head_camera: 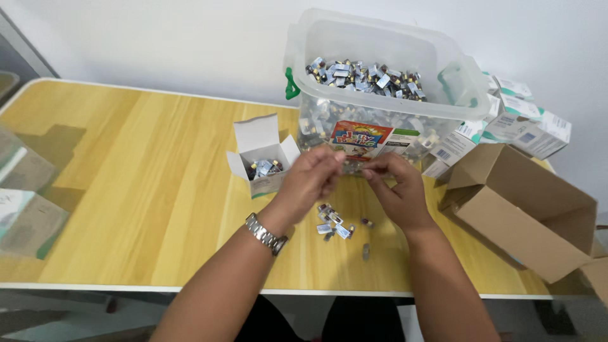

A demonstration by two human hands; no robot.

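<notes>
My left hand [310, 179] and my right hand [396, 190] meet above the wooden table [126, 190], fingertips pinched together on several small foil-wrapped pieces [353, 166]. A metal watch [266, 233] sits on my left wrist. Just left of my left hand stands a small open white carton [263, 155] with a few wrapped pieces inside. Loose wrapped pieces [335, 223] lie on the table below my hands. Right behind my hands is a clear plastic tub [380, 82] filled with the same wrapped pieces.
An open brown cardboard box [525, 209] lies on its side at the right. Several flat white-and-green cartons [519, 120] are stacked behind it. More cartons [25, 209] sit at the table's left edge. A white wall runs behind the table.
</notes>
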